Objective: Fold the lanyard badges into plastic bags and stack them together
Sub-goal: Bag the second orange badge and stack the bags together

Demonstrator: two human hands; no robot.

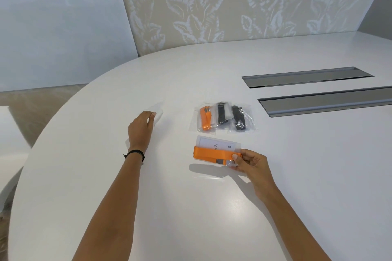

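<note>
Head view of a white table (212,214) during bagging of lanyard badges. The right hand (251,163) pinches, between thumb and curled fingers, the right end of a badge holder (219,144) with an orange lanyard (212,153) folded flat across its near half; the card inside bears the letters "V.K", and a metal clip (226,162) shows just beside the thumb. The bundle casts a shadow on the table on its 6 o'clock side. At 12 o'clock from it, near but apart, three filled plastic bags lie in a partly overlapping row: a bag with an orange lanyard (204,119) at the left, a bag with a black lanyard (222,115) in the middle, and a second black-lanyard bag (239,122) at the right. At 9 o'clock from this row, well apart, the left hand (141,128) lies palm down over an empty clear bag (158,112), one fingertip touching it; whether the fingers grip the film cannot be told. A black cord bracelet (134,153) circles the left wrist. At 2 o'clock from the badge, two grey recessed slots (307,77) (326,103) are set into the tabletop. A leaf-patterned wall (212,2) stands behind the table at 12 o'clock.
</note>
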